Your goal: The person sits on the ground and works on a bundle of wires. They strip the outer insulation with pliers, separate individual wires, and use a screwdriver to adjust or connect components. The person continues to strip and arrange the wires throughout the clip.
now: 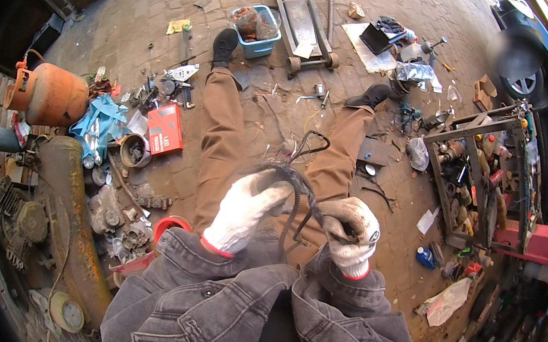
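A black wiring harness (pixel 301 186), its cables bundled and looped, is stretched between my two gloved hands above my lap. My left hand (pixel 248 203), in a white knit glove with a red cuff edge, is closed around the harness's left part. On the other side my right hand (pixel 351 232), in a glove with dirty fingers, has its fingers curled in on the harness's right part. One cable loop sticks up beyond the hands, and other strands hang down between them. Thin loose wires show near the left fingers. My fingertips are partly hidden by the gloves' curl.
Between my outstretched legs lie small tools and wires on the brick ground. To the left are a red box (pixel 165 129), an orange gas cylinder (pixel 59 96) and greasy parts. Ahead stand a blue basket (pixel 259 46) and a floor jack (pixel 298 28). A metal frame rack (pixel 451 184) stands right.
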The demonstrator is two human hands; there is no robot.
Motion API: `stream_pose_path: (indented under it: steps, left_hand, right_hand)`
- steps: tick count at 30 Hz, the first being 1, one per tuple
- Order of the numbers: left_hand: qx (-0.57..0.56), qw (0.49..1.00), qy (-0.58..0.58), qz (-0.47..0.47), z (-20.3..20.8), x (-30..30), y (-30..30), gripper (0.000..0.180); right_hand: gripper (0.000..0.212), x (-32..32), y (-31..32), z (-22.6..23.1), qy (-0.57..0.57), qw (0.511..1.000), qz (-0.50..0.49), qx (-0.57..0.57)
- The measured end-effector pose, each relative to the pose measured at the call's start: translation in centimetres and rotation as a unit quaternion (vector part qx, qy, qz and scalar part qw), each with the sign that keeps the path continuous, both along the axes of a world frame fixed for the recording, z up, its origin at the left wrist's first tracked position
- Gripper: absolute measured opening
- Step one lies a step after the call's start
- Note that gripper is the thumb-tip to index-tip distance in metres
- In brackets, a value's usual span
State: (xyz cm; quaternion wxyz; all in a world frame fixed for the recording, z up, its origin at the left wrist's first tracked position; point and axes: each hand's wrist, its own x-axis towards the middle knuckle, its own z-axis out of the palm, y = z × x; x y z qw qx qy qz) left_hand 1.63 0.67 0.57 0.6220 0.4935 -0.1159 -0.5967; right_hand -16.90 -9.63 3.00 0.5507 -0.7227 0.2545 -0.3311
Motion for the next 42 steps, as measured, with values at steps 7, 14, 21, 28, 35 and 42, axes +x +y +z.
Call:
stream_pose_path:
  steps: [7, 14, 21, 28, 35, 42]
  left_hand:
    - [0.056, 0.973, -0.219, -0.046, 0.2, 0.6, 0.5, 0.022]
    - [0.008, 0.927, -0.374, 0.005, 0.0, 0.0, 0.6, 0.024]
    - [0.025, 0.964, -0.261, -0.033, 0.7, 1.1, 1.1, 0.033]
    - [0.01, 0.994, 0.055, 0.091, 0.1, -0.1, 0.3, 0.033]
    - [0.014, 0.999, 0.043, 0.0, 0.0, 1.4, 0.7, 0.029]
    - [0.043, 0.993, -0.103, -0.024, 0.8, 1.1, 0.8, 0.033]
  right_hand:
    - [0.042, 0.2, 0.1, 0.9, -0.101, 0.943, -0.036, 0.314]
    - [0.026, 2.4, 0.7, 2.1, 0.144, 0.939, 0.024, 0.31]
    - [0.016, 2.6, 0.8, 1.6, 0.185, 0.96, -0.017, 0.211]
    - [0.014, 4.0, 3.6, -1.7, 0.206, 0.936, -0.047, -0.28]
    - [0.016, 3.8, 2.5, -1.6, 0.217, 0.958, 0.009, -0.188]
    - [0.022, 2.5, 1.4, -2.3, 0.077, 0.994, -0.068, -0.028]
